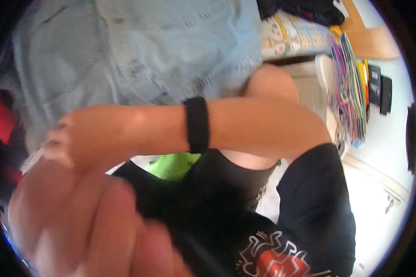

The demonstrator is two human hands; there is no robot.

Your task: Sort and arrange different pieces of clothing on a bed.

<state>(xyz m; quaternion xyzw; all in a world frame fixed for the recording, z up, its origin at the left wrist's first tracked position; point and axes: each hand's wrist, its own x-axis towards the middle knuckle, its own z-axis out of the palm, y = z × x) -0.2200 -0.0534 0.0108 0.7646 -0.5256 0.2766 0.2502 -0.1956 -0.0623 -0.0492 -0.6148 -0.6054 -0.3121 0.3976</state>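
Note:
A light-blue denim garment [180, 45] is spread across the top of the view, with seams and frayed patches on it. My right arm, with a black band [197, 124] around it, reaches across to the left. At the garment's lower left edge my right hand [87, 136] has its fingers curled on the cloth; the fingertips are partly hidden. Very near the camera, at the lower left, my left hand [87, 221] looms large and blurred. Its fingers are bent, and whether it holds anything is hidden.
Beyond my bare knee [273, 83] stands a pale plastic bin [306, 79], with a patterned cloth bundle [294, 36] above it. Several coloured clothes hangers [349, 93] hang at the right. A bright green item [173, 166] shows below my arm. Red cloth [0, 114] lies at far left.

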